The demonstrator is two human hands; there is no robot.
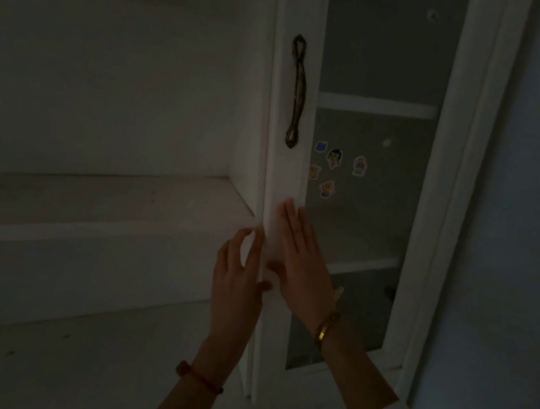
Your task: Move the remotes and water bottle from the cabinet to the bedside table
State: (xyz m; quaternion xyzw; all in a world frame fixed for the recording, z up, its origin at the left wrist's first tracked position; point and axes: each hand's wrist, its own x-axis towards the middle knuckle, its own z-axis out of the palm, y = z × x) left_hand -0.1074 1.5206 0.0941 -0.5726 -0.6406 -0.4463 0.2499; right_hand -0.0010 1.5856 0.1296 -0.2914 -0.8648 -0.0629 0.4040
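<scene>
dim cabinet (100, 205), door (286, 179), both hands' straight fingers (289, 226) touching

Head view, close, facing the cabinet door (286, 179).
</scene>
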